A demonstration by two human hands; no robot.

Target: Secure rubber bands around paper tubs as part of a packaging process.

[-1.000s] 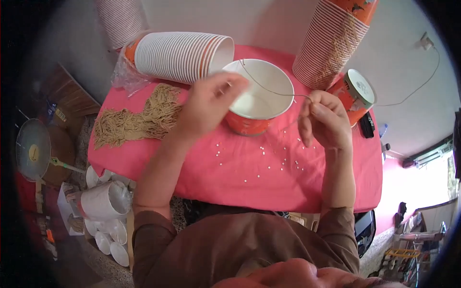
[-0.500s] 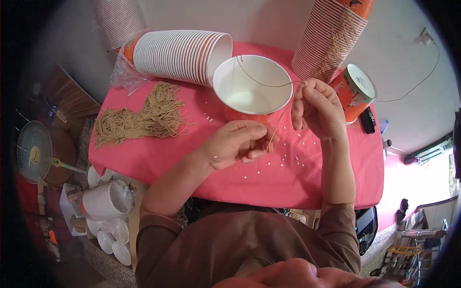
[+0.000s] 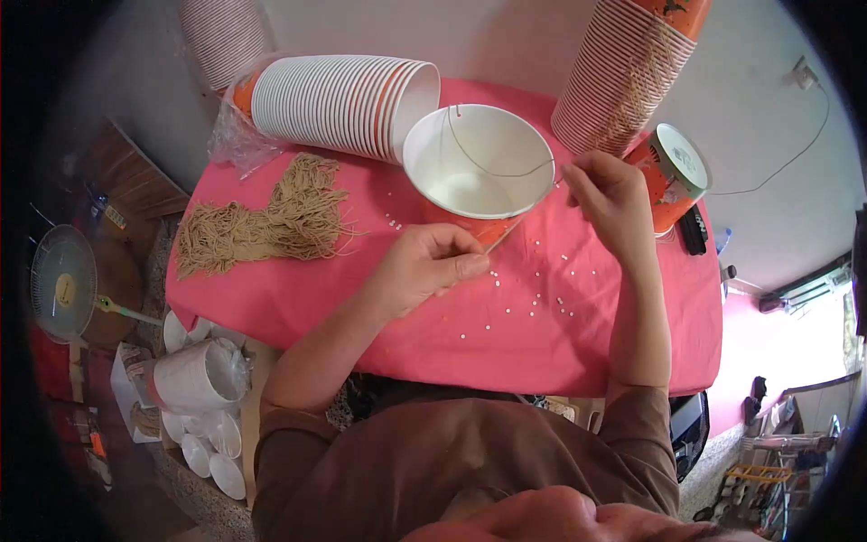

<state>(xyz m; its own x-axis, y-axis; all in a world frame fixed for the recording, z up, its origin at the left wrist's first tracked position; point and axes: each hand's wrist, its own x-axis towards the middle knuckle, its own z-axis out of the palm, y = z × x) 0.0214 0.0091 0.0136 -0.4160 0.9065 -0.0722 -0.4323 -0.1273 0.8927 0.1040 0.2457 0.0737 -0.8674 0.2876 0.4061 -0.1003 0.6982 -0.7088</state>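
A white-lined paper bucket (image 3: 470, 194) with an orange outside stands upright before me. A thin tan cord (image 3: 492, 173) runs from a hole near its far rim, sags across the opening and reaches the right rim. There my right hand (image 3: 610, 194) pinches the cord close beside the rim. My left hand (image 3: 432, 267) is lower, in front of the bucket, thumb pressed to the fingers; a thin length of cord seems to lead from its fingertips up along the bucket's side. A bundle of cut tan cords (image 3: 266, 221) lies to the left.
Small white bits (image 3: 535, 303) are scattered over the pink tablecloth (image 3: 433, 357). A nested stack of buckets (image 3: 334, 104) lies behind; another tall stack (image 3: 623, 77) stands at right, beside an upturned orange bucket (image 3: 673, 172) and a black object (image 3: 694, 230). A fan (image 3: 65, 287) stands left.
My right hand has moved in against the bucket's right rim, drawing the cord there. My left hand has turned and shifted slightly left; the cord's sag hangs lower inside the bucket.
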